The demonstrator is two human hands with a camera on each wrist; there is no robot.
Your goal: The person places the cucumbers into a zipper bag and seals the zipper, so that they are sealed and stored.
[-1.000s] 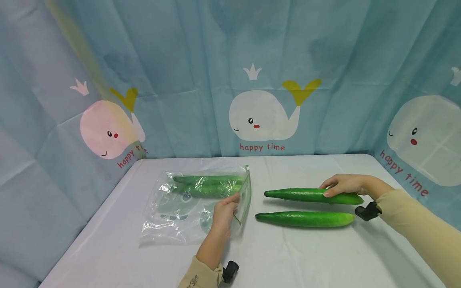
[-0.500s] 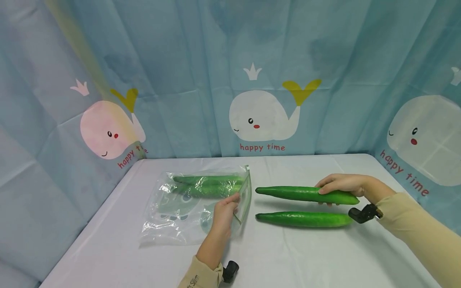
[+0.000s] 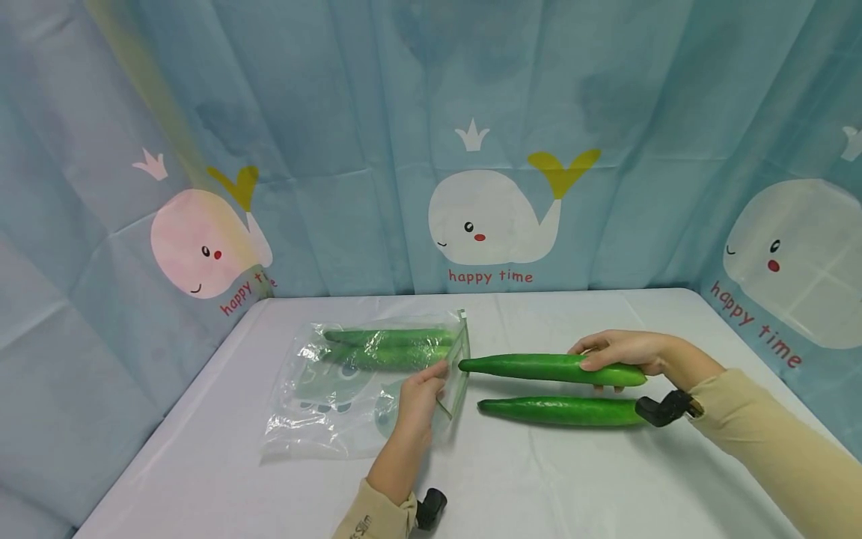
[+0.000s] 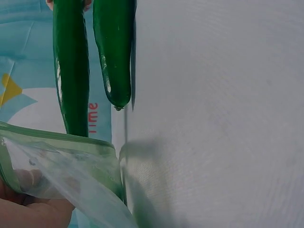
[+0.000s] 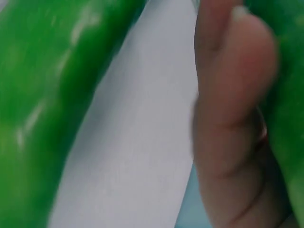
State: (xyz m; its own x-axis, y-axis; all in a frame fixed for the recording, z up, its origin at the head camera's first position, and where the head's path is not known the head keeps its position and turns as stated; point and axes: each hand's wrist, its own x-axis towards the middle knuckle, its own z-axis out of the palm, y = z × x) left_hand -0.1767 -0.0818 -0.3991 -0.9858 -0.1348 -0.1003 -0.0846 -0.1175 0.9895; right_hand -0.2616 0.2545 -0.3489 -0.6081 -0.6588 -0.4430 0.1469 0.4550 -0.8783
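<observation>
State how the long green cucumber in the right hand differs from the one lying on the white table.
The held cucumber is raised in the right hand; the lying cucumber rests on the white table. The held cucumber's tip is at the mouth of the green-edged clear plastic bag; the lying cucumber stops short. Both are glossy and tapered.

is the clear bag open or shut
Open: the clear bag gapes at its green-edged mouth, where the left hand holds one side.

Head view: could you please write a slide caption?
Left hand grips a clear bag; right hand holds a cucumber, its tip at the bag's opening.
</observation>
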